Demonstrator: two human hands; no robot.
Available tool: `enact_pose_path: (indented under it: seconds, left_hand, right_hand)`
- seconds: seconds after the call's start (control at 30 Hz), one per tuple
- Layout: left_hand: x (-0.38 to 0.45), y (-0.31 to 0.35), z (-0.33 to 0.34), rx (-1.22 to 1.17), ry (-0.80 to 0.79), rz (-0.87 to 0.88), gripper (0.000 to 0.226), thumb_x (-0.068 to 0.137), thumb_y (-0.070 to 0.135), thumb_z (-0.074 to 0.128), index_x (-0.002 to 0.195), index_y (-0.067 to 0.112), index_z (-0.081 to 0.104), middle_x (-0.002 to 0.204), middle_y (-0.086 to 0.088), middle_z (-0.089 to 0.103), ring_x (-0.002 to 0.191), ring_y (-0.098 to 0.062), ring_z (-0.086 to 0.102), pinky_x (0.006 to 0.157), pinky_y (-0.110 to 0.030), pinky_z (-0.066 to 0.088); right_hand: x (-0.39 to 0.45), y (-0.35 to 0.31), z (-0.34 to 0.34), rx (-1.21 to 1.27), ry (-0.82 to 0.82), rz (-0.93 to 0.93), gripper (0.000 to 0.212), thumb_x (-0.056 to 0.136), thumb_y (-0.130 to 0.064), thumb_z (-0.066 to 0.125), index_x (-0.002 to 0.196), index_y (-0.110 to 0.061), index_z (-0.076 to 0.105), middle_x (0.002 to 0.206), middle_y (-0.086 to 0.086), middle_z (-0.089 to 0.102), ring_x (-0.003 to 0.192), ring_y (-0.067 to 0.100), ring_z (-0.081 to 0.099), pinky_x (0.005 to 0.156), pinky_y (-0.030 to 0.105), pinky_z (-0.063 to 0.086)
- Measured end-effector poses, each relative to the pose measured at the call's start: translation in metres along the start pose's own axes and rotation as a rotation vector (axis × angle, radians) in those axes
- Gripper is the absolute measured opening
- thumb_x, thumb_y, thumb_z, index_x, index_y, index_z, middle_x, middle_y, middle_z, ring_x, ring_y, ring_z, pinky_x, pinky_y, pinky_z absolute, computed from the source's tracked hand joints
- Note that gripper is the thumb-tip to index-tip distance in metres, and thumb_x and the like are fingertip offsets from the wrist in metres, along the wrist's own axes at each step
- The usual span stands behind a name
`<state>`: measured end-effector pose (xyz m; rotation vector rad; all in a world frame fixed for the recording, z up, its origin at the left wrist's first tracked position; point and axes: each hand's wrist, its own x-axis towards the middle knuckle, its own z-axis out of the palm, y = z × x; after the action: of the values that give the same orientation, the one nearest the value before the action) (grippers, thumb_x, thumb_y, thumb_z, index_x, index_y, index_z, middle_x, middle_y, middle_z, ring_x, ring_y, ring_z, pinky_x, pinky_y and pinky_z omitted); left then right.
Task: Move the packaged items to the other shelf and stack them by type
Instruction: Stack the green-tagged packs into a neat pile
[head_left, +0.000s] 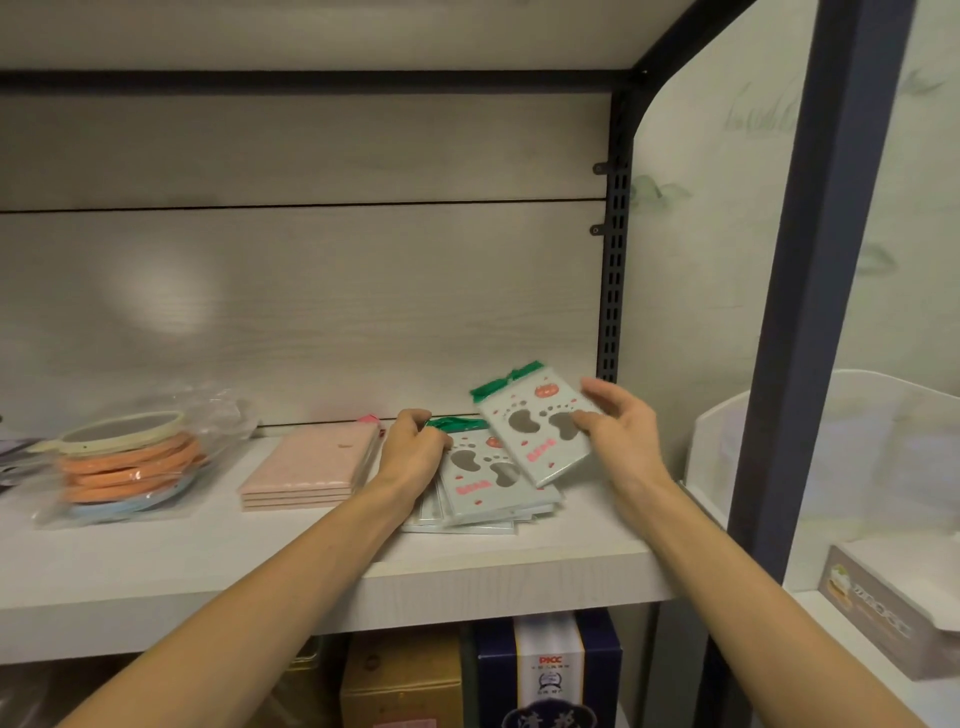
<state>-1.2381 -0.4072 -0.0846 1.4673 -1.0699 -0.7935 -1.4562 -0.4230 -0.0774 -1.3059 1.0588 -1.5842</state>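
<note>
My right hand (621, 431) pinches one paw-print packet (540, 426) by its side, tilted above the matching pile (483, 493) near the shelf's (311, 582) right end, which my left hand (413, 449) presses down; next I must lay it squarely on top.

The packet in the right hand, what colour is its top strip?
Green, clearest in the head view: packet, right hand.

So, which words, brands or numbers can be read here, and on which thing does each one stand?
"PICC": red letters on the white panel of the dark blue box under the shelf.
Pink print on the pale green footprint packets: too blurred to read.
Dark print on the grey cardboard box at the right: too blurred to read.
Large characters low on the dark blue box: cut off, unreadable.
</note>
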Motion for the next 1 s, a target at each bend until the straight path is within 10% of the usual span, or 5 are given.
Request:
enact_pose_path:
  seconds: [0.17, 0.4, 0.53, 0.73, 1.0]
  left_hand:
    - [-0.002, -0.001, 0.001, -0.022, 0.006, 0.048, 0.045, 0.091, 0.027, 0.07, 0.127, 0.013, 0.048, 0.117, 0.0, 0.057, 0.102, -0.018, 0.062, 0.089, -0.034, 0.052]
    - [-0.004, 0.003, 0.0, -0.081, -0.053, 0.036, 0.058, 0.085, 0.004, 0.074, 0.134, 0.013, 0.044, 0.12, -0.001, 0.054, 0.093, -0.015, 0.064, 0.074, -0.028, 0.055]
    - [-0.009, 0.005, 0.001, -0.163, -0.049, 0.109, 0.06, 0.083, -0.002, 0.07, 0.134, 0.018, 0.047, 0.136, -0.003, 0.055, 0.111, -0.026, 0.065, 0.096, -0.044, 0.056]
    - [-0.025, 0.019, 0.005, -0.249, -0.114, 0.346, 0.067, 0.086, -0.01, 0.063, 0.139, 0.023, 0.039, 0.128, 0.014, 0.054, 0.102, -0.021, 0.07, 0.073, -0.033, 0.062]
    - [-0.032, 0.046, 0.005, -0.453, -0.158, 0.321, 0.042, 0.092, -0.01, 0.05, 0.115, 0.024, 0.042, 0.119, 0.009, 0.063, 0.102, -0.014, 0.068, 0.077, -0.028, 0.059]
  right_hand:
    - [-0.001, 0.015, 0.006, -0.394, -0.186, 0.022, 0.053, 0.085, -0.009, 0.073, 0.134, -0.013, 0.055, 0.123, 0.002, 0.065, 0.11, 0.017, 0.065, 0.097, 0.037, 0.054]
    - [-0.005, 0.01, 0.009, -0.483, -0.195, 0.042, 0.058, 0.086, -0.043, 0.074, 0.132, -0.012, 0.057, 0.105, -0.003, 0.071, 0.1, 0.013, 0.066, 0.084, 0.026, 0.051]
    - [-0.007, 0.005, 0.011, -0.444, -0.303, 0.176, 0.083, 0.068, -0.07, 0.071, 0.126, -0.012, 0.06, 0.11, -0.001, 0.075, 0.101, 0.017, 0.071, 0.096, 0.038, 0.055]
    - [-0.022, -0.011, 0.013, -0.194, -0.453, 0.172, 0.021, 0.095, -0.021, 0.062, 0.076, -0.014, 0.062, 0.077, 0.005, 0.074, 0.073, 0.015, 0.071, 0.061, 0.018, 0.052]
    - [-0.038, -0.015, 0.025, -0.113, -0.332, -0.215, 0.034, 0.092, -0.005, 0.066, 0.12, -0.02, 0.054, 0.096, 0.005, 0.071, 0.078, 0.012, 0.071, 0.064, 0.024, 0.057]
